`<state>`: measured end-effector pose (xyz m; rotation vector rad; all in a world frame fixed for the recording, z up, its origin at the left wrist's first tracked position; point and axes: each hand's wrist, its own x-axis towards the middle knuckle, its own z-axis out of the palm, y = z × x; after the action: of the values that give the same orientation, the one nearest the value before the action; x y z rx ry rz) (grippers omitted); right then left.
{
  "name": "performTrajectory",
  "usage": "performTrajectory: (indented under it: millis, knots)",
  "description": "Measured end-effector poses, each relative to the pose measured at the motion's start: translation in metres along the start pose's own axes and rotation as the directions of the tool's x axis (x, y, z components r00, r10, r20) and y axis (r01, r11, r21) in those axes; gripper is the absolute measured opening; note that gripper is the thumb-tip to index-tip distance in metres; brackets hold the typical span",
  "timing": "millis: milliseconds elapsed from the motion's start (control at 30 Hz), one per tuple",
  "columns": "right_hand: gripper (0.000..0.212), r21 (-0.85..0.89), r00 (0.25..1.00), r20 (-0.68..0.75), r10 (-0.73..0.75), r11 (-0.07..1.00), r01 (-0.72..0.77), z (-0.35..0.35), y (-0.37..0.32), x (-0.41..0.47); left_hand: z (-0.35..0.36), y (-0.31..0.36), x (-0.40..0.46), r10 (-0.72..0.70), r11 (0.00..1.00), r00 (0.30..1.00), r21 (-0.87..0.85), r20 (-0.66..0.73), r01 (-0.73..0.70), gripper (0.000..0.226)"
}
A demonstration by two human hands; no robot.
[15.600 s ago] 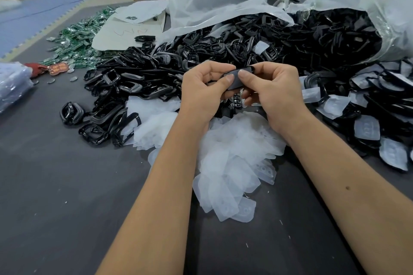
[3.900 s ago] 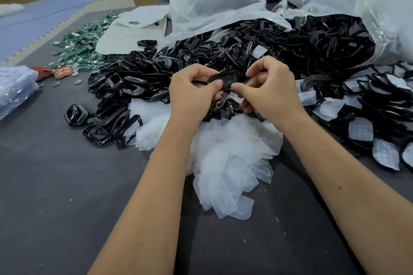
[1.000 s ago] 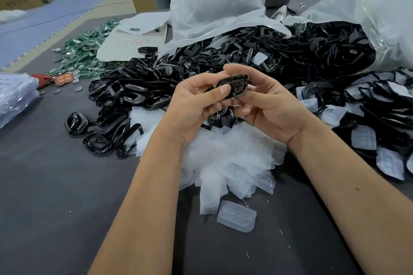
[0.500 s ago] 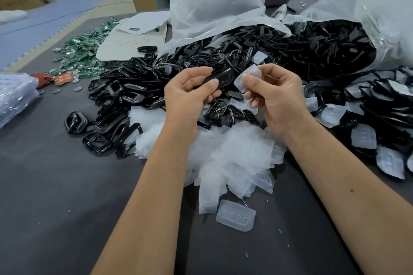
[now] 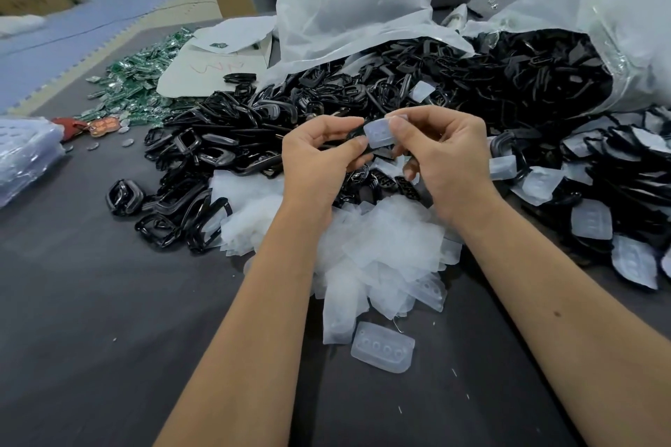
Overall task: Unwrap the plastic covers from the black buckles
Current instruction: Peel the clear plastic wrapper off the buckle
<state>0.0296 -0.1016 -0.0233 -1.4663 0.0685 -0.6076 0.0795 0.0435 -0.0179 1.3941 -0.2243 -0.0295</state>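
Translucent plastic cover point(image 5: 378, 133) pinched in the right hand point(image 5: 448, 163) — left hand point(image 5: 315, 163) grips the black buckle point(image 5: 357, 134) beside it.

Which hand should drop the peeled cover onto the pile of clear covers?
Right. The right hand already pinches the plastic cover, above the pile of clear covers; the left hand holds the black buckle.

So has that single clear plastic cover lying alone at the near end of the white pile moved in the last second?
No. The lone plastic cover lies just below the pile of removed covers on the dark table, as before.
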Motion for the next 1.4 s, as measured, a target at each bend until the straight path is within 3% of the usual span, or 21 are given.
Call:
performTrajectory:
  millis: [400, 1400]
  knots:
    - [0.012, -0.078, 0.999, -0.032, -0.011, 0.997, 0.008, -0.0021, 0.0021, 0.0006, -0.0009, 0.0000, 0.0020, -0.092, 0.995, 0.989, -0.032, 0.114, 0.096, 0.039]
    - [0.020, -0.282, 0.991, -0.113, -0.071, 0.959, 0.036, -0.0012, 0.0071, 0.0023, 0.0015, -0.0001, -0.0026, -0.026, 0.999, 0.994, 0.030, 0.104, 0.024, 0.023]
